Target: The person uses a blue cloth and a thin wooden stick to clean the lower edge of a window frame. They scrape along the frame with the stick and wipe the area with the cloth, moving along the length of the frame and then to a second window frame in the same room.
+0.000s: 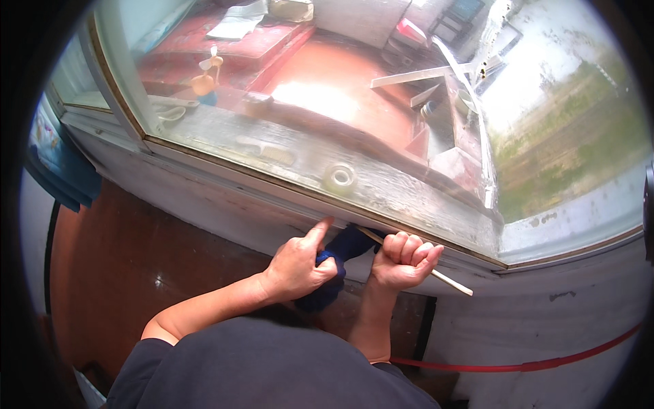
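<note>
My right hand (406, 260) is wrapped around a thin, pale wooden stick (452, 282), whose blunt near end sticks out to the right. The stick's other end meets a dark blue cloth (352, 243) at the lower track of the window frame (286, 186). Part of that cloth is bunched in my left hand (299, 263), between thumb and fingers, and the rest hangs below. The left index finger points up to the frame's lower edge. Where the cloth meets the track, the stick's tip is hard to make out.
Just above my hands rises a glass pane (317, 128). Behind it, a ring-shaped object (341, 177), a white spoon (172, 113) and a small toy fan (204, 84) stand on a sill. A red pole (485, 367) crosses at lower right. Blue fabric (66, 171) hangs at left.
</note>
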A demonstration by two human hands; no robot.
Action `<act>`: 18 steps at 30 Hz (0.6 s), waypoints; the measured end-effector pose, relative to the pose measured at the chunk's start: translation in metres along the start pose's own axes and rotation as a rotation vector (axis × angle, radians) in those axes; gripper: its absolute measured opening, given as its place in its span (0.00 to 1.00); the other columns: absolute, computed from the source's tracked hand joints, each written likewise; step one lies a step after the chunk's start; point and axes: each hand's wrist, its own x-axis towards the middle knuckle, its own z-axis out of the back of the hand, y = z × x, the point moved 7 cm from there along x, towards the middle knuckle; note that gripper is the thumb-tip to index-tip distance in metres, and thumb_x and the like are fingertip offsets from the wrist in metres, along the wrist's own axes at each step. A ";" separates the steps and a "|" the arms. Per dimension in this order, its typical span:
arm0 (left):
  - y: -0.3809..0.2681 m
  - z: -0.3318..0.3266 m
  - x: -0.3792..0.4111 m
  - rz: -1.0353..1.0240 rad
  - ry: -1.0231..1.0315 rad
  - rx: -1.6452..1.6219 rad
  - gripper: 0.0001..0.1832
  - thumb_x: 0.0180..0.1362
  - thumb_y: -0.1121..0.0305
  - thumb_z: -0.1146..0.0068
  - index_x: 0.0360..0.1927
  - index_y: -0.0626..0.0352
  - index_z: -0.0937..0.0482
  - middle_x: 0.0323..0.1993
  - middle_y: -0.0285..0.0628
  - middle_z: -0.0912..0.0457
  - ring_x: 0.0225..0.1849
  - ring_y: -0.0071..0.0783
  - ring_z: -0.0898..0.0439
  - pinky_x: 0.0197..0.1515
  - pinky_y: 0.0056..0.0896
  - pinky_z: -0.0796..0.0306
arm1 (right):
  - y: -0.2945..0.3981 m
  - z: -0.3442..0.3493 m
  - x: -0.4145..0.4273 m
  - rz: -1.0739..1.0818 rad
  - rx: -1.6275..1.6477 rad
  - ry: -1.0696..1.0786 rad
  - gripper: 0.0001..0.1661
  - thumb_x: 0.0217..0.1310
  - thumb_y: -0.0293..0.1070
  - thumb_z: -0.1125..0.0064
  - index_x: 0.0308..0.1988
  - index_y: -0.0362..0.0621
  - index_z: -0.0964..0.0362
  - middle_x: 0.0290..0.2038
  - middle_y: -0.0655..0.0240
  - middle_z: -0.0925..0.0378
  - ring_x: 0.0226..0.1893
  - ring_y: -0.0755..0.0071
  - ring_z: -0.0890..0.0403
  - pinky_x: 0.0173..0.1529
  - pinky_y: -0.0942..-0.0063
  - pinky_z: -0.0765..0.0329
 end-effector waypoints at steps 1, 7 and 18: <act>-0.002 -0.002 0.005 0.020 0.055 0.042 0.35 0.48 0.65 0.50 0.60 0.69 0.42 0.22 0.56 0.22 0.29 0.56 0.22 0.35 0.47 0.27 | 0.000 -0.001 0.001 -0.006 0.002 0.018 0.29 0.70 0.49 0.63 0.16 0.54 0.58 0.11 0.77 0.59 0.12 0.80 0.61 0.16 0.79 0.60; -0.008 -0.006 0.019 -0.012 0.118 0.246 0.35 0.47 0.69 0.50 0.61 0.63 0.42 0.19 0.56 0.25 0.26 0.56 0.23 0.32 0.49 0.28 | 0.002 -0.013 -0.001 -0.013 -0.103 0.074 0.30 0.71 0.50 0.67 0.15 0.53 0.58 0.10 0.77 0.59 0.12 0.80 0.61 0.17 0.79 0.59; 0.004 -0.011 0.017 0.009 0.078 0.082 0.34 0.48 0.68 0.50 0.61 0.63 0.42 0.19 0.56 0.24 0.25 0.57 0.23 0.30 0.49 0.28 | -0.015 -0.012 -0.003 -0.106 -0.012 -0.011 0.30 0.71 0.49 0.67 0.15 0.53 0.57 0.10 0.77 0.58 0.12 0.80 0.61 0.16 0.78 0.59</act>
